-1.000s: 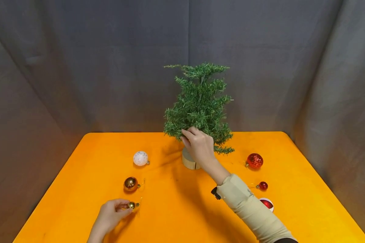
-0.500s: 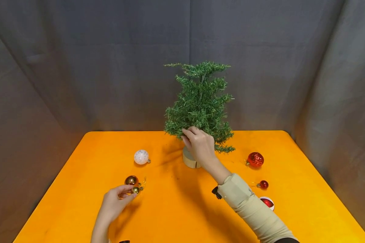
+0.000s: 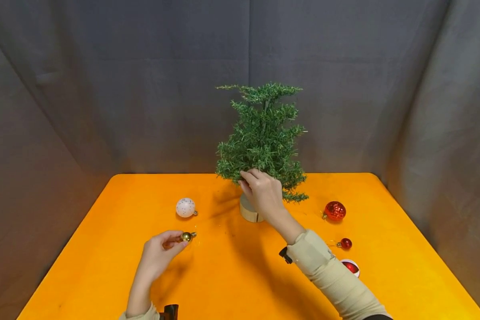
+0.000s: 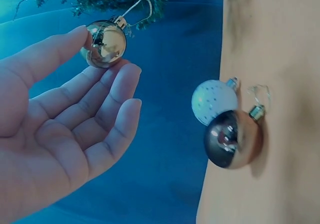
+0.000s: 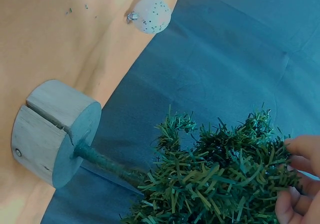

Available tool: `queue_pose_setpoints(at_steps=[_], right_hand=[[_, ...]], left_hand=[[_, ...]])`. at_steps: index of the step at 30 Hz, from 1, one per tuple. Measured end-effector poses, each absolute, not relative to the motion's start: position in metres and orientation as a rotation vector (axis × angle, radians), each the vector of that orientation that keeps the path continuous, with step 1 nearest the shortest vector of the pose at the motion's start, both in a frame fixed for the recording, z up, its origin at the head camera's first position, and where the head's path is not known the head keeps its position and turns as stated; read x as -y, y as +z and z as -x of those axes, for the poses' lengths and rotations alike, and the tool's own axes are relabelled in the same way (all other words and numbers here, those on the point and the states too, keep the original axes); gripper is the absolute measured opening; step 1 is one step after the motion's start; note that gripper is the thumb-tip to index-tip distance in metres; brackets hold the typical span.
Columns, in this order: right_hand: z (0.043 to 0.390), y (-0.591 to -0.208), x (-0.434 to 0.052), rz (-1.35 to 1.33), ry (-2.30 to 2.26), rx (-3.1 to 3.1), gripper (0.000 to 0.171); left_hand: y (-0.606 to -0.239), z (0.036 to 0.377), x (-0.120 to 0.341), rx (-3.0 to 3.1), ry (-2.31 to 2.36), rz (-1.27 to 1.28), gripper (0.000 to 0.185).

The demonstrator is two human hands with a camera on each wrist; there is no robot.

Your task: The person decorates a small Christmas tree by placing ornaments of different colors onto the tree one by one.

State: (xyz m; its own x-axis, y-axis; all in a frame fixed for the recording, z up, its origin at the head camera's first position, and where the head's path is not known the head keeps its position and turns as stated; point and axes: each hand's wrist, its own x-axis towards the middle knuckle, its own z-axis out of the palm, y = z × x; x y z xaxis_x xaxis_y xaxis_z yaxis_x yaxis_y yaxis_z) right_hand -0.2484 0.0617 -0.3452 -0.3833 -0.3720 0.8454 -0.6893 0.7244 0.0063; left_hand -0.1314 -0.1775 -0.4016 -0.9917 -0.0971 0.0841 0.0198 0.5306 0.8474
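My left hand [image 3: 158,256] pinches a small gold bauble [image 4: 106,44] between thumb and fingers, raised above the table. A thin gold loop of string sticks out from the bauble's cap. Below it on the table lies a larger gold bauble [image 4: 233,139], mostly hidden behind the hand in the head view. The right hand [image 3: 262,189] pinches a low front branch of a small artificial Christmas tree [image 3: 264,133]. The tree stands upright on a round wooden base [image 5: 56,133] with a split in its side.
A white speckled bauble [image 3: 186,207] lies left of the tree. To the right are a shiny red bauble [image 3: 335,211], a small red bauble [image 3: 346,243] and a red-and-white one [image 3: 350,267], partly behind the right sleeve. Grey curtains surround the orange table [image 3: 104,222].
My left hand has lifted the small gold bauble and carried it forward and slightly right, past the larger gold one. The right hand has stayed at the branch.
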Motion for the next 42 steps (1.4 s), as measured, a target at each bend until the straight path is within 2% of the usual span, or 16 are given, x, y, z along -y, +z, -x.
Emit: queue_pose_setpoints(at_steps=[42], right_hand=[[0.248,-0.354,-0.069,-0.912,0.538,1.855,0.013]], left_hand=[[-0.357,0.167,0.137,2.432,-1.554,0.140,0.029]])
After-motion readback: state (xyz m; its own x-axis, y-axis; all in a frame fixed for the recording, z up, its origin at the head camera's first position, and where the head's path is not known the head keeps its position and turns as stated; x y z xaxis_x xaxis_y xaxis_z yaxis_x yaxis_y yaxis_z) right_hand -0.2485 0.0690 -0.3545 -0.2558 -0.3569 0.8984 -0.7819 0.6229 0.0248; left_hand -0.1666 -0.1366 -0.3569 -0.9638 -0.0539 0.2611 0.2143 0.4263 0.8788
